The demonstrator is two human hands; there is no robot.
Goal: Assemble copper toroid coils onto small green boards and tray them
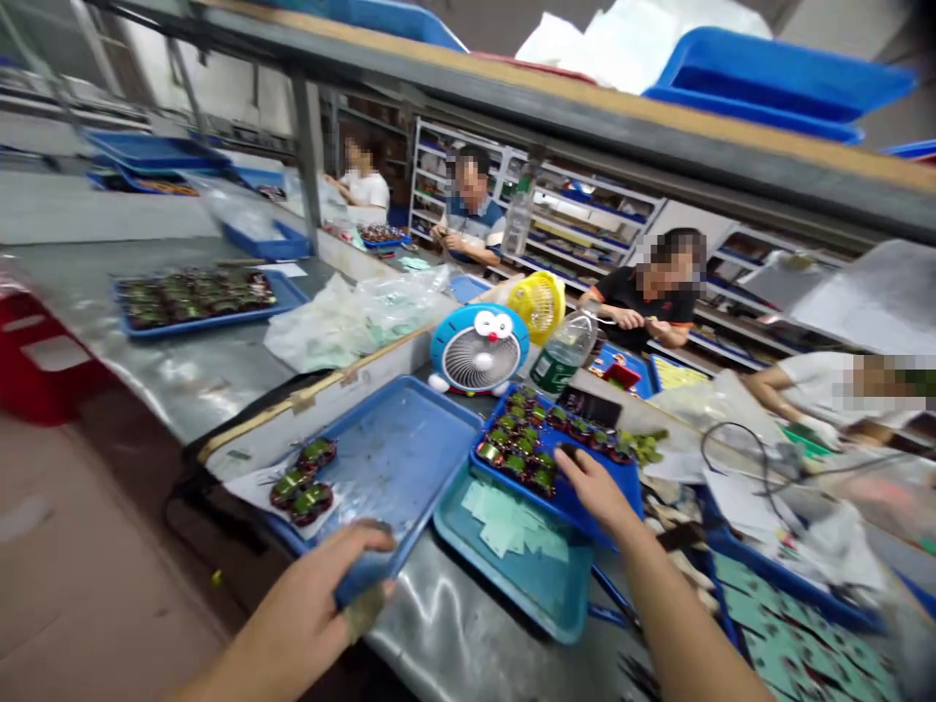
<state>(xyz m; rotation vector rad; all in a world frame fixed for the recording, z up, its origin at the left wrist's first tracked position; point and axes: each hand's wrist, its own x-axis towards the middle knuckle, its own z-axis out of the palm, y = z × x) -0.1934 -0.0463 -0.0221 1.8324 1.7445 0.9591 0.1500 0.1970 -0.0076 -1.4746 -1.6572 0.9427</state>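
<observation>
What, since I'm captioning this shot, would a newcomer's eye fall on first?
Probably the blue cartoon fan mid-picture, with a yellow fan behind it. Nearer, the left hand holds the light blue tray at its near edge; the right hand is over the dark blue tray, beside green-topped parts.

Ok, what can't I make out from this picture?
All in the head view:
Whether the left hand holds the light-blue tray: its own fingers and blur hide the contact.
Whether the right hand touches the green-topped parts: blurred.
Print on the bottle label: too small.
Rest of the red container: cut off by the left edge.
</observation>
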